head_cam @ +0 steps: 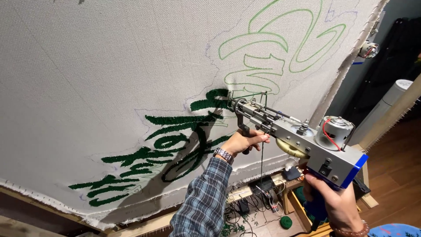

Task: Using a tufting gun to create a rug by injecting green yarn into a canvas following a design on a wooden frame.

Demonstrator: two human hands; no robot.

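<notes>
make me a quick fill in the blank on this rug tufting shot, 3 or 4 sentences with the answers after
1. The left hand grips the black front ____ of the tufting gun.
2. The right hand holds the gun's ____ rear grip.
3. The yarn already tufted into the stretched cloth is dark ____.
4. The left wrist carries a metal ____, above a plaid sleeve.

Missing words: handle; blue; green; watch
</notes>
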